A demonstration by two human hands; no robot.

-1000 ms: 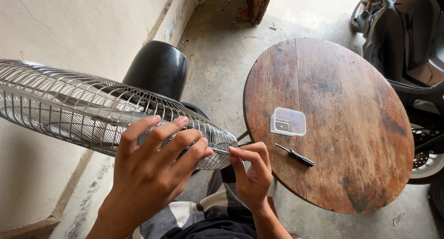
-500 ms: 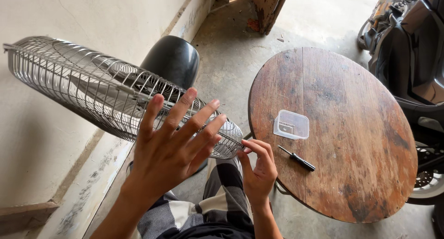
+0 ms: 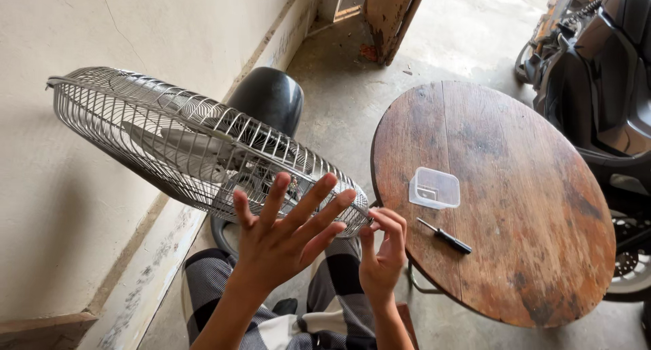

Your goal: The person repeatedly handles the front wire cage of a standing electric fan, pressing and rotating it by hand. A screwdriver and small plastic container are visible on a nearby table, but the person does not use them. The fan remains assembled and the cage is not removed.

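Observation:
A fan with a silver wire cage [image 3: 183,143] and a black motor housing [image 3: 268,99] tilts in front of me, its grey blades visible inside. My left hand [image 3: 285,238] lies flat against the cage's near face, fingers spread. My right hand [image 3: 383,255] pinches at the cage's lower right rim with thumb and fingertips; whatever small part it grips is hidden by the fingers.
A round worn wooden table [image 3: 515,160] stands at right, carrying a small clear plastic box [image 3: 435,188] and a black-handled screwdriver [image 3: 444,236]. A dark scooter [image 3: 603,79] is parked at far right. A pale wall [image 3: 135,25] runs along the left, above a concrete floor.
The fan cage has tipped up and swung left in view. My left hand opened from curled over the rim to flat with fingers spread. My right hand stayed pinching at the rim.

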